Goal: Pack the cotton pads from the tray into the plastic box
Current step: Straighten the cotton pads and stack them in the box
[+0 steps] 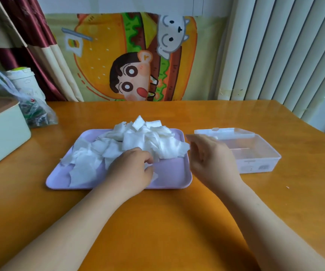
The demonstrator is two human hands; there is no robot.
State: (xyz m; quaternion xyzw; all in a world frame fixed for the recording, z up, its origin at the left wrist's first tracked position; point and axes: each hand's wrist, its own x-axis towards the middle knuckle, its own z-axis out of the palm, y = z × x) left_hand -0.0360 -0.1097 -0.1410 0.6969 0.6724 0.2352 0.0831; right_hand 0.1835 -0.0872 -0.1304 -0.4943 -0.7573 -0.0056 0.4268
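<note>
**Cotton pads (148, 137) ahead, plastic box (259, 165) right**

The lilac tray (169, 173) sits before you, heaped with cotton pads. The open plastic box lies just right, long side facing you. Your left hand (132, 169) pinches pads; your right hand (210, 155), loose and empty, hovers nearer the plastic box.

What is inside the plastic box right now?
Nothing shows inside the box: through its clear walls only a bare bottom appears. The pads lie on the tray. The right hand covers the box's left part, so that is unseen.
</note>
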